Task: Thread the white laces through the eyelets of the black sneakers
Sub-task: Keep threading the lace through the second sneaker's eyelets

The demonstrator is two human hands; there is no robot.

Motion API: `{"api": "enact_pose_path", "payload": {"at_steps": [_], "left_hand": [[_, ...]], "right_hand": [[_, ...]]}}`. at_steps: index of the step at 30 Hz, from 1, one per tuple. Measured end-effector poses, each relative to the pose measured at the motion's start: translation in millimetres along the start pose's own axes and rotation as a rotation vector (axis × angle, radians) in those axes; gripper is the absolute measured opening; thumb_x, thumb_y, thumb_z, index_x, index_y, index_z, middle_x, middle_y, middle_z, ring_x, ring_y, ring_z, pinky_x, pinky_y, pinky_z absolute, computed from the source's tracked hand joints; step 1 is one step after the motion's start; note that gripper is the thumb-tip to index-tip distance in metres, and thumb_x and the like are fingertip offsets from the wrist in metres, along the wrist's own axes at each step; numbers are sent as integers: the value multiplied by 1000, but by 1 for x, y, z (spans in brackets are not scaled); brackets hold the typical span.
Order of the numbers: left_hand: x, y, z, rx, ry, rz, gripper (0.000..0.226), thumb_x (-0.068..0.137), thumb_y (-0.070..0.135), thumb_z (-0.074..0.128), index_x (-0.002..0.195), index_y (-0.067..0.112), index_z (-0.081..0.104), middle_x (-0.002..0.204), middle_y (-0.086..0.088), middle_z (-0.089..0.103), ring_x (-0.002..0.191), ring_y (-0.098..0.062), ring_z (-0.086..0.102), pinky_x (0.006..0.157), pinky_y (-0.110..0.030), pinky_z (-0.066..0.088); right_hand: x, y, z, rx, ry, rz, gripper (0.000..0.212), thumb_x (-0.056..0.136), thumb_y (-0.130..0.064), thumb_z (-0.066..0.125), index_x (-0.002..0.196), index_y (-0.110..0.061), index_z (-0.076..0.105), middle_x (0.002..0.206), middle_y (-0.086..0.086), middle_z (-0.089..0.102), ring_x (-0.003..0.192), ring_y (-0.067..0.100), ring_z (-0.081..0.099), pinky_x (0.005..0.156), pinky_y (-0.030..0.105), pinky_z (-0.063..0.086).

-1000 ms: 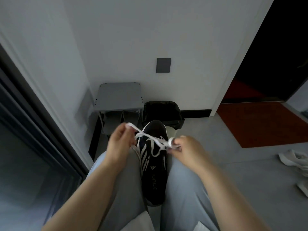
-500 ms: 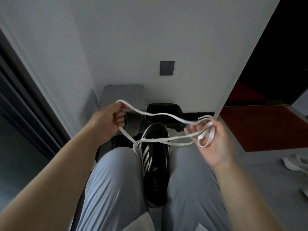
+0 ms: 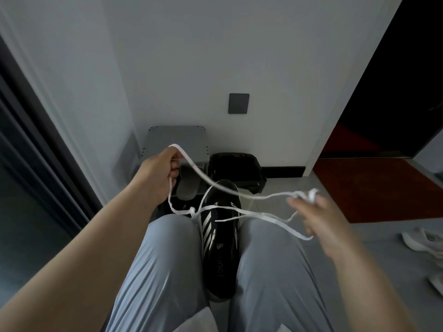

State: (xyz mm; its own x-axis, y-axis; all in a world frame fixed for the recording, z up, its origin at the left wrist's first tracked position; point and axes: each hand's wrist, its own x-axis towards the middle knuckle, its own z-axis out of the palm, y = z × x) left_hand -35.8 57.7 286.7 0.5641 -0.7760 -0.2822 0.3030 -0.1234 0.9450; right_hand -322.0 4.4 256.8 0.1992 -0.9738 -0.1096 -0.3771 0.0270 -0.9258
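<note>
Panels of a dark door (image 3: 28, 164) run down the left edge, beside a pale wall. The left hand (image 3: 157, 174) is raised in front of a grey stool (image 3: 177, 137), its fingers curled into a loose fist and pinching the white lace (image 3: 239, 194) against the thumb, so that one end loops up over the knuckles and the other drops below the palm. From there the lace sags down to the black sneaker (image 3: 221, 248), which lies toe-away between the person's knees, wedged between the thighs of grey trousers (image 3: 163, 271). The lace crosses the front of the shoe near the toe end, while the tongue and the rest of the upper show no lacing. Behind the toe stands a black bin (image 3: 236, 167) against the wall, under a small dark wall plate (image 3: 238, 103). Two strands stretch on rightward to the right hand (image 3: 321, 219), held out over the floor with its fingers spread; the lace bunches at the fingertips (image 3: 312, 195) and a loop hangs below the palm, but motion blur hides whether they pinch it. Beyond lie a red mat (image 3: 374, 188) and pale shoes (image 3: 417, 240) on the grey floor.
</note>
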Motion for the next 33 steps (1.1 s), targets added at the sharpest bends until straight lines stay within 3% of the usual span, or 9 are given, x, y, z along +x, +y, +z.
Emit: {"api": "enact_pose_path", "payload": {"at_steps": [5, 10, 14, 17, 20, 24, 27, 30, 33], "left_hand": [[-16, 4, 8, -67, -278, -59, 29, 93, 8, 33, 87, 4, 61, 59, 2, 31, 48, -8, 28, 51, -21, 28], [-32, 28, 14, -50, -492, 84, 28, 94, 11, 40, 84, 8, 66, 59, 2, 38, 52, -8, 35, 48, -19, 30], [-40, 34, 26, 9, -619, 202, 30, 97, 8, 36, 89, 11, 65, 66, 2, 53, 62, -9, 44, 61, -21, 35], [-39, 26, 39, 116, -584, 268, 27, 96, 5, 41, 91, 16, 65, 71, 8, 62, 70, -6, 53, 72, -23, 34], [-37, 27, 48, 240, -465, 406, 23, 92, 7, 53, 89, 26, 67, 74, 18, 65, 70, 6, 54, 72, -12, 37], [-30, 48, 57, 153, -382, 593, 21, 90, -1, 53, 91, 17, 63, 80, 12, 67, 73, 10, 59, 75, -6, 44], [-25, 63, 65, 137, -430, 641, 22, 89, -3, 53, 87, 17, 63, 77, 9, 65, 62, 7, 55, 61, -7, 40], [-26, 64, 79, 168, -579, 637, 24, 89, -3, 53, 86, 18, 63, 76, 9, 65, 69, -1, 53, 63, -11, 40], [-26, 60, 86, 187, -671, 633, 23, 88, -4, 54, 87, 17, 63, 76, 8, 66, 81, -5, 58, 69, -13, 44]], "right_hand": [[-10, 6, 16, -426, -261, 27, 17, 86, -30, 65, 97, -17, 63, 79, -5, 62, 69, 11, 59, 60, 25, 42], [-24, -18, 13, -871, -185, -88, 56, 95, -54, 33, 71, -13, 62, 61, 3, 59, 58, 15, 55, 56, 26, 38], [-27, -15, 51, -678, 123, -622, 32, 92, -37, 51, 68, -17, 60, 66, -8, 55, 62, 14, 50, 59, 26, 37], [-28, -8, 89, -678, -82, -852, 17, 80, -26, 60, 93, -19, 70, 88, -5, 68, 82, 17, 62, 72, 29, 48], [-14, 8, 106, -882, -209, -758, 29, 89, -22, 56, 116, -20, 63, 111, -2, 66, 108, 24, 55, 92, 34, 41], [1, 12, 105, -689, -67, -736, 18, 89, -17, 56, 82, -21, 72, 75, -9, 65, 72, 11, 59, 70, 17, 44], [2, -3, 106, -450, -126, -600, 18, 95, -24, 50, 95, -18, 68, 84, -10, 66, 76, 5, 59, 68, 13, 40], [10, -18, 118, -664, -145, -625, 32, 93, -30, 54, 125, -24, 54, 102, -5, 64, 88, 11, 61, 69, 19, 38], [32, -20, 135, -912, -256, -440, 33, 96, -29, 49, 127, -19, 52, 112, 1, 61, 100, 18, 60, 78, 25, 44]]}}
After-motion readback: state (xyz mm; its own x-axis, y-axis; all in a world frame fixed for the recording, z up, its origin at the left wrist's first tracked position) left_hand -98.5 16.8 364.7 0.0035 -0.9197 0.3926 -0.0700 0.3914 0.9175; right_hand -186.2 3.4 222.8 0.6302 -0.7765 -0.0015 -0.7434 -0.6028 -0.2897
